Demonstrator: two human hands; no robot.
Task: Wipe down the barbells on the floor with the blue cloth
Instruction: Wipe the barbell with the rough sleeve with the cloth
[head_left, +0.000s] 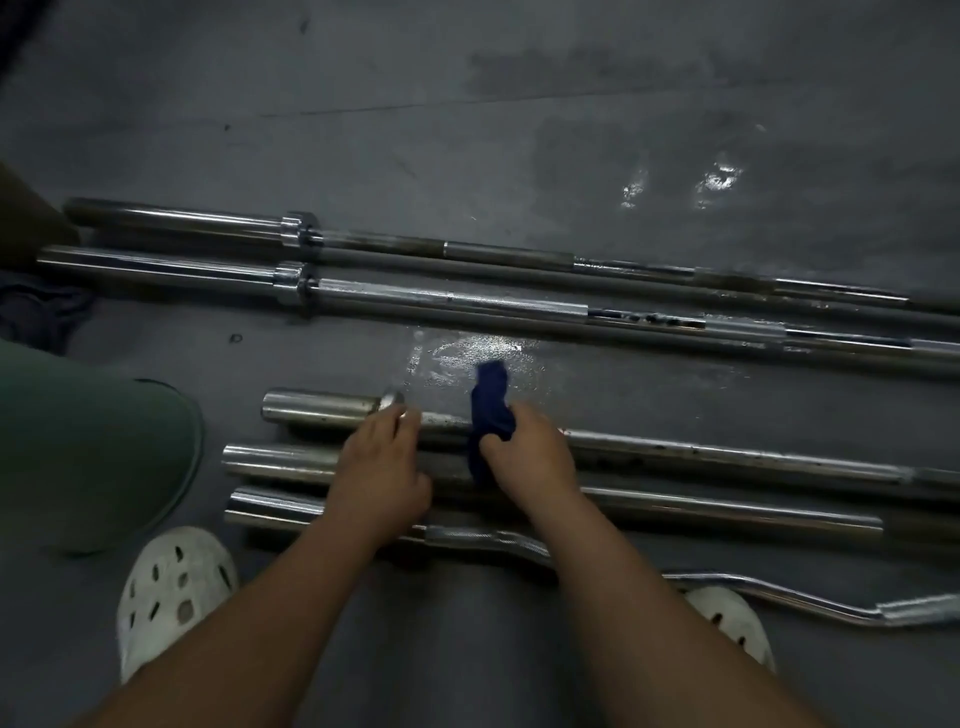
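The fingers (524, 423) of the right hand (530, 457) are clenched on the blue cloth (491, 410), which drapes over the shaft of a barbell (727, 452). The left hand (382, 467) curls over the same bar just beside its collar (393, 399). Two long barbells (509, 257) lie farther off on the grey floor (415, 130), which shines with wet patches (478, 353).

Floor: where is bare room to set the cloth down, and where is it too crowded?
The widest bare floor lies beyond the two long bars. The strip between them and the near bars is free but partly wet. Crowded: the near bars and curl bar lie close together, under the left hand and the right hand, which grips the cloth.
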